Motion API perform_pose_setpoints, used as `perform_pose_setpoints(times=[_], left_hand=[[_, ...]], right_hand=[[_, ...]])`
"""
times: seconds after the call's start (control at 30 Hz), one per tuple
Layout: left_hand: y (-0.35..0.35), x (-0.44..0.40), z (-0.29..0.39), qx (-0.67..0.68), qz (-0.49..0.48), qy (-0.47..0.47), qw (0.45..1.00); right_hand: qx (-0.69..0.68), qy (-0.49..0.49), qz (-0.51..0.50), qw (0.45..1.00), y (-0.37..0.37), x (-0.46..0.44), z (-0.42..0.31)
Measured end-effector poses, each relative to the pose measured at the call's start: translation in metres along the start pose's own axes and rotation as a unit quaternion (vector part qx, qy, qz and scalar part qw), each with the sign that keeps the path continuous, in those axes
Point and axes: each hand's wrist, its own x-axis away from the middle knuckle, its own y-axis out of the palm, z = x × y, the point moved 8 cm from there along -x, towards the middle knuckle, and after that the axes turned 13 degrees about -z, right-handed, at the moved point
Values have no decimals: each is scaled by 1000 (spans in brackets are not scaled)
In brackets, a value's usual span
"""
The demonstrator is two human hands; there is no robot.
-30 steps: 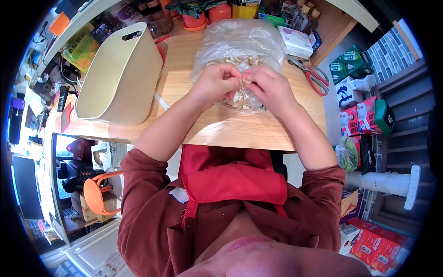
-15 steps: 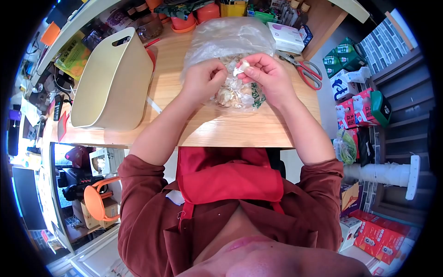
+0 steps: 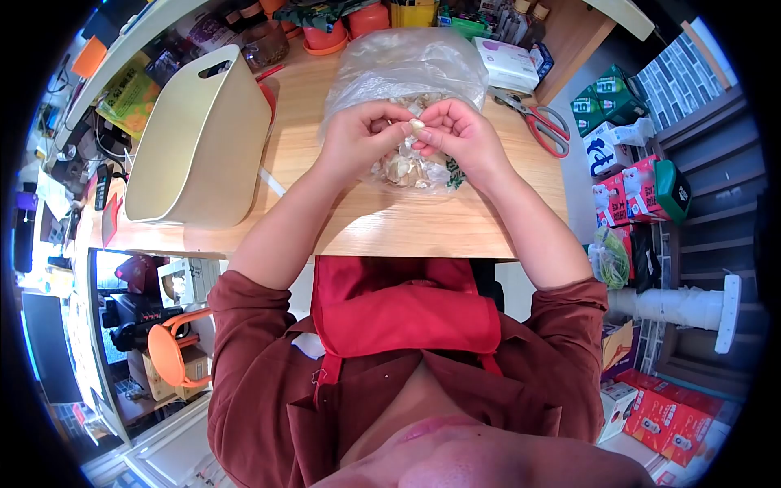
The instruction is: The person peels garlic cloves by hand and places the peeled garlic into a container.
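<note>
A small pale garlic clove (image 3: 416,124) is pinched between the fingertips of both hands, above the plastic bag. My left hand (image 3: 366,137) is closed, its thumb and forefinger meeting at the clove's left side. From the right, my right hand (image 3: 460,137) grips the same clove with thumb and forefinger, the other fingers curled. Under the hands, papery garlic skins (image 3: 404,171) and what look like garlic bulbs lie on or in the clear plastic bag (image 3: 407,61). My hands hide part of this heap.
A cream plastic bin (image 3: 195,154) stands on the wooden table (image 3: 407,228) to the left. Red-handled scissors (image 3: 547,130) lie at the right, near a white box (image 3: 506,65). Orange pots (image 3: 324,39) and bottles line the back. Cartons (image 3: 626,191) stand beyond the right edge.
My left hand has moved right and opened from a loose fist into a pinch on the clove. My right hand has brought the clove slightly left and turned, so the hands now meet.
</note>
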Motion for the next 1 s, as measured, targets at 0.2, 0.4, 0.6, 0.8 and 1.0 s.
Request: perform_pose_setpoints(times=[0.2, 0.4, 0.6, 0.8, 1.0], left_hand=[[1, 0, -3, 17, -31, -14, 999], [1, -1, -7, 27, -41, -7, 999], [1, 1, 4, -128, 19, 21, 991], [-2, -1, -2, -158, 39, 54, 985], [-1, -2, -6, -137, 29, 55, 989]], right_hand=[[6, 2, -17, 1000, 1, -2, 5], [15, 16, -15, 1000, 2, -1, 5], [32, 34, 13, 999, -1, -2, 9], [50, 48, 21, 997, -1, -1, 11], [63, 52, 11, 997, -1, 0, 11]])
